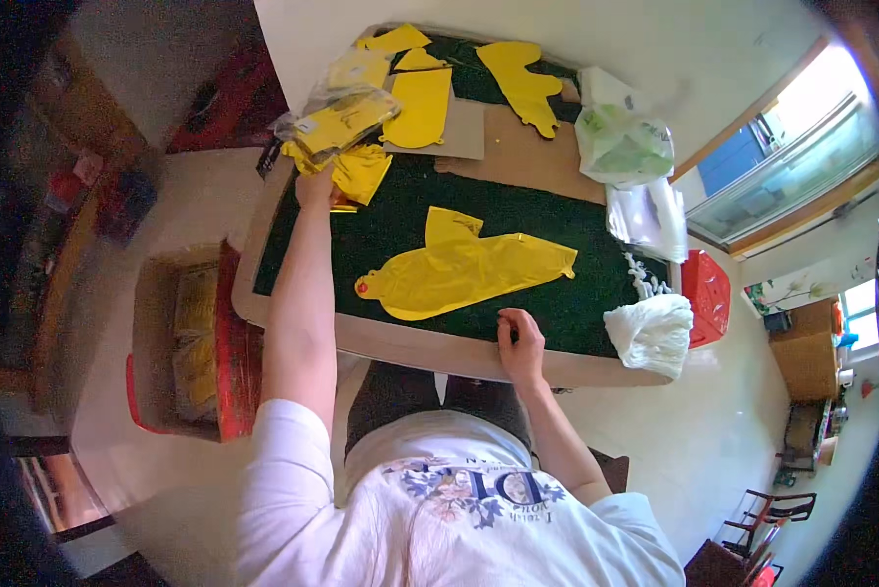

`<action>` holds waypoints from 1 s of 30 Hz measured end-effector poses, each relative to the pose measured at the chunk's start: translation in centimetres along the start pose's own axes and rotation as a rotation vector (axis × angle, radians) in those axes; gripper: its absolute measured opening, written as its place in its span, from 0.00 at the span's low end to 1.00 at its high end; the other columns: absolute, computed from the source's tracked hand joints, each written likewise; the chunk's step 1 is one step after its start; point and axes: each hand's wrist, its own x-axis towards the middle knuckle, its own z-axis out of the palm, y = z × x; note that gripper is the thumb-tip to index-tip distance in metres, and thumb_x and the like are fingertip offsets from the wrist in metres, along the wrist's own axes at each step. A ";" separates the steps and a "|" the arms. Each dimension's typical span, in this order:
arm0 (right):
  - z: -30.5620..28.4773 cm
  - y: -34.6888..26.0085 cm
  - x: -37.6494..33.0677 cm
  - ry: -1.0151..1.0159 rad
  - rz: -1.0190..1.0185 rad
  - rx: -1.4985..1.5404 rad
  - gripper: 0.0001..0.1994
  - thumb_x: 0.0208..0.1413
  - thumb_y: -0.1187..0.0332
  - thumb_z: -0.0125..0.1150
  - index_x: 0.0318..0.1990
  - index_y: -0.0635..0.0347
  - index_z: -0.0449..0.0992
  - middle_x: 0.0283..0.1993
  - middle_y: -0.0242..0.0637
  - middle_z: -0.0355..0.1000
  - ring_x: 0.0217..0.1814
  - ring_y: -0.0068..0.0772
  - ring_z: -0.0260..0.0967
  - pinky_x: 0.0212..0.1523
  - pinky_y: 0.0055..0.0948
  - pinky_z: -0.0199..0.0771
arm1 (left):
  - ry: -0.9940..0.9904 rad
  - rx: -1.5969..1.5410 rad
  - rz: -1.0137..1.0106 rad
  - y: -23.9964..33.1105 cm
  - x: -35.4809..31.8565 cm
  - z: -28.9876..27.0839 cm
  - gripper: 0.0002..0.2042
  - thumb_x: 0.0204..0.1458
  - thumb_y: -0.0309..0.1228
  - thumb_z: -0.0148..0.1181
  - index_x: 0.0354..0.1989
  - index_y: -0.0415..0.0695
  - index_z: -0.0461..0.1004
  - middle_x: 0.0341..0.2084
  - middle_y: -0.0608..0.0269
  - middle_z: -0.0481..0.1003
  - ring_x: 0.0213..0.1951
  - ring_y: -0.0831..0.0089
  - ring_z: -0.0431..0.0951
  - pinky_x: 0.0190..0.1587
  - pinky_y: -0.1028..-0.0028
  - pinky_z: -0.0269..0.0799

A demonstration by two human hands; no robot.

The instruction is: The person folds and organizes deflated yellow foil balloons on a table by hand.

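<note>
Left hand at crumpled yellow film, grip unclear; right hand released, loosely curled, near flat yellow piece on green tabletop.

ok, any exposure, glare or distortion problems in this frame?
Head view: the window at upper right is blown out; head view: fisheye bows the table edges, with black vignetting at the rim; head view: sheen on the clear plastic packet near the left hand; head view: far left is dark and grainy.
</note>
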 end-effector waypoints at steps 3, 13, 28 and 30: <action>0.8 -2.2 0.2 -0.077 -0.029 0.035 0.06 0.50 0.76 0.55 0.37 0.62 0.72 0.34 0.42 0.71 0.37 0.43 0.70 0.38 0.33 0.71 | 0.027 -0.086 -0.135 -4.1 6.0 -2.5 0.18 0.48 0.37 0.62 0.38 0.34 0.71 0.23 0.59 0.75 0.18 0.73 0.73 0.18 0.73 0.68; 0.3 -1.5 0.5 -0.055 -0.051 -0.018 0.06 0.50 0.76 0.54 0.37 0.62 0.72 0.33 0.43 0.70 0.36 0.44 0.68 0.37 0.34 0.70 | -0.263 -0.445 -0.075 -7.5 -1.0 -4.3 0.13 0.50 0.28 0.56 0.43 0.36 0.70 0.27 0.53 0.77 0.21 0.71 0.80 0.13 0.79 0.69; 1.0 -0.8 0.3 0.038 -0.127 -0.042 0.06 0.51 0.78 0.54 0.36 0.62 0.73 0.31 0.41 0.70 0.30 0.36 0.69 0.32 0.28 0.70 | 0.140 -0.462 0.045 -3.9 -3.4 -2.8 0.12 0.50 0.26 0.59 0.40 0.32 0.69 0.24 0.55 0.74 0.22 0.67 0.77 0.23 0.71 0.75; 1.0 -0.8 0.3 0.053 -0.097 -0.033 0.06 0.51 0.78 0.54 0.36 0.63 0.73 0.31 0.41 0.70 0.29 0.35 0.69 0.32 0.27 0.70 | 0.651 0.016 0.919 -5.0 -6.5 -1.6 0.13 0.50 0.28 0.58 0.42 0.35 0.68 0.24 0.58 0.71 0.30 0.62 0.75 0.35 0.66 0.72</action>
